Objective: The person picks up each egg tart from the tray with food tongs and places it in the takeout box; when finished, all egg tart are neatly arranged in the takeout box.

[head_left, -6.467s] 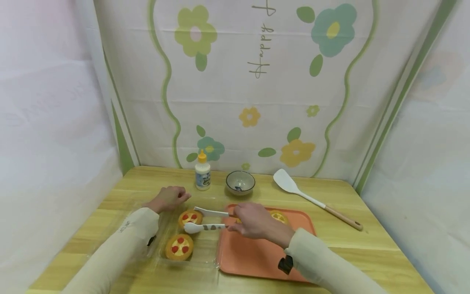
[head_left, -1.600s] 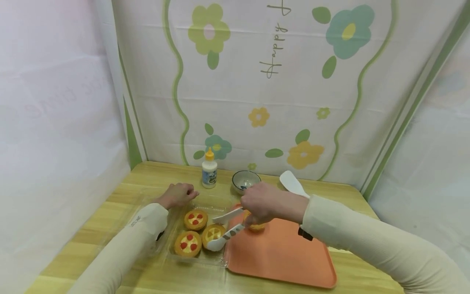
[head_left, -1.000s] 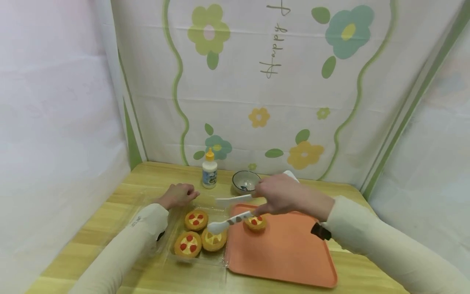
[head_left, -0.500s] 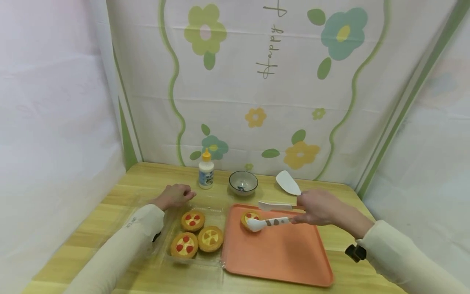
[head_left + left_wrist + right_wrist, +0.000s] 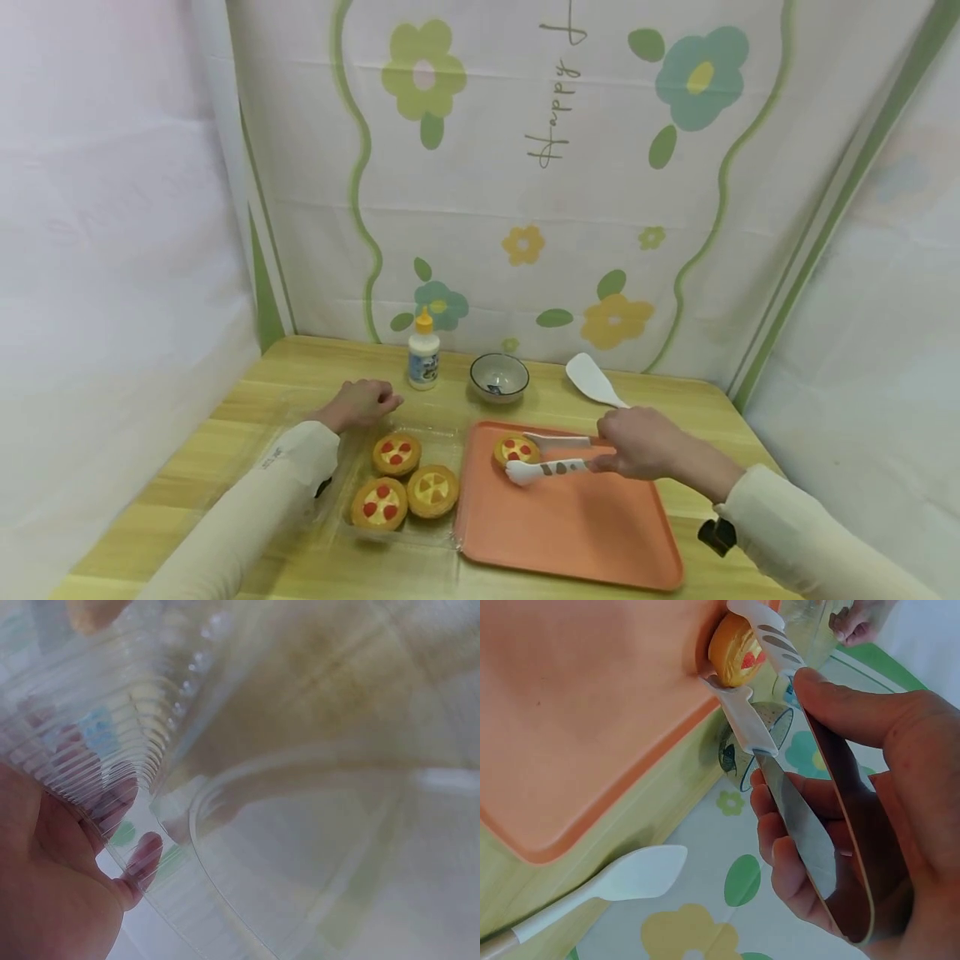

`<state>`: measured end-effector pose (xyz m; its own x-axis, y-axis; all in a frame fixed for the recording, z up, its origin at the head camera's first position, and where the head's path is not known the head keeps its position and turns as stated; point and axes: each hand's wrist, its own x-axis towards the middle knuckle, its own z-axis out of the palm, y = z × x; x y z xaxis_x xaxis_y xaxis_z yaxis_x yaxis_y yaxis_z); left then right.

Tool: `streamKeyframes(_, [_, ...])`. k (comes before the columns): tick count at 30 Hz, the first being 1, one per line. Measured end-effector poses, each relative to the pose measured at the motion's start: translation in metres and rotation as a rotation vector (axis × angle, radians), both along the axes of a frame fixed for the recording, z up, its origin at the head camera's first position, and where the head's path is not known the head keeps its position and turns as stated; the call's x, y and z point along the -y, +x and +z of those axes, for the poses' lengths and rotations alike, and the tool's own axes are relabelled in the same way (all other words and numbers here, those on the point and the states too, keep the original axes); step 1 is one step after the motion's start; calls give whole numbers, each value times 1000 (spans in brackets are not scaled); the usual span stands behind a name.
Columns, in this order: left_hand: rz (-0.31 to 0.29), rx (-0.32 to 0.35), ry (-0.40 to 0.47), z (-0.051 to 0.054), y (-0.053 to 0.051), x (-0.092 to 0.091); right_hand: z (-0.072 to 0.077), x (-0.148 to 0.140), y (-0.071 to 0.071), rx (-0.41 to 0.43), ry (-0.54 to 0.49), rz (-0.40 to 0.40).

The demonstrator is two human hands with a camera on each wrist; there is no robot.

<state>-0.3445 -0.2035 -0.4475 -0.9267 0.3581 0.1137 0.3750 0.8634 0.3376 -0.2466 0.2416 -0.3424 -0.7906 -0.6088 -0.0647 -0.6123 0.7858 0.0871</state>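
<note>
My right hand point(image 5: 637, 440) holds tongs point(image 5: 817, 795) with white tips and a metal spring body. The tips stand on either side of a red-topped tart point(image 5: 516, 451) at the back left of the orange tray point(image 5: 570, 533). Left of the tray, a clear plastic box point(image 5: 442, 537) holds two red-topped tarts, one at the back point(image 5: 396, 454) and one in front point(image 5: 378, 504). A yellow-topped tart point(image 5: 432, 491) sits beside them. At the box's back left, my left hand point(image 5: 60, 862) grips the ribbed clear plastic, its fingers partly visible through it.
Behind the box stands a white bottle point(image 5: 423, 362) with a yellow nozzle. A small bowl point(image 5: 499, 378) lies behind the tray. A white spatula point(image 5: 592, 381) is at the back right, its handle hidden by my right hand. Flowered cloth point(image 5: 480, 183) walls the table.
The yellow-topped tart is now in the box, released by the tongs. My right hand has moved right, then lowered the tongs around the tart on the tray. My left hand stays put.
</note>
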Motion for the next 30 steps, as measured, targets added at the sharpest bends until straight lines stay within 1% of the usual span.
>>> streamKeyframes(3, [3, -14, -7, -1, -1, -1, -1, -2, 0, -27, 0, 31])
streamKeyframes(7, [-4, -14, -5, -1, -3, -2, 4, -4, -1, -66, -17, 65])
streamKeyframes(9, [-7, -9, -7, -1, -4, -2, 9, -3, -2, -86, -34, 71])
streamKeyframes(12, [-2, -2, -17, -1, -4, -1, 20, 5, -5, -113, -67, 75])
streamKeyframes(14, [6, -1, -26, 0, -3, -2, 28, 16, -9, -132, -75, 81])
streamKeyframes(16, [11, 0, -22, 1, -2, -2, 37, 32, -13, -148, -62, 94])
streamKeyframes(19, [1, 0, -6, 2, 0, -2, 47, 61, -18, -163, 9, 123])
streamKeyframes(22, [-3, 5, 8, 0, 1, -3, 52, 90, -20, -194, 123, 162])
streamKeyframes(27, [8, -4, -5, -3, 0, 0, 53, 129, -27, -263, 311, 218])
streamKeyframes(30, [1, -15, -13, -2, -1, 1, 53, 144, -29, -274, 385, 212])
